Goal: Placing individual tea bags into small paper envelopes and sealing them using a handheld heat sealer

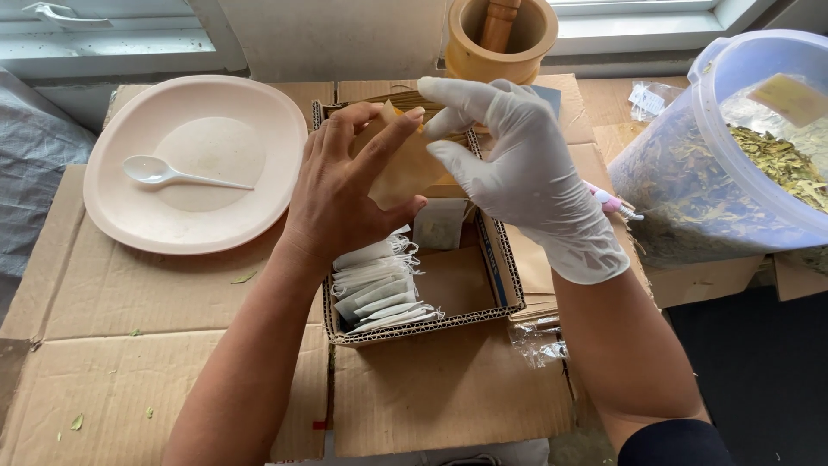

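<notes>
Head view shows our bare left hand (345, 185) and gloved right hand (517, 164) both pinching one small tan paper pouch (405, 168), held upright between them over a shallow cardboard tray (509, 276). Just below our hands, a row of flat white sachets (379, 289) already lies in that tray, part of it bare. Left of our hands sits a pale plate (129, 216) with a plastic spoon (164, 174); right, a tub of dried leaves (733, 147).

Single head cam, looks steeply down, close over cardboard worktop (172, 345).
</notes>
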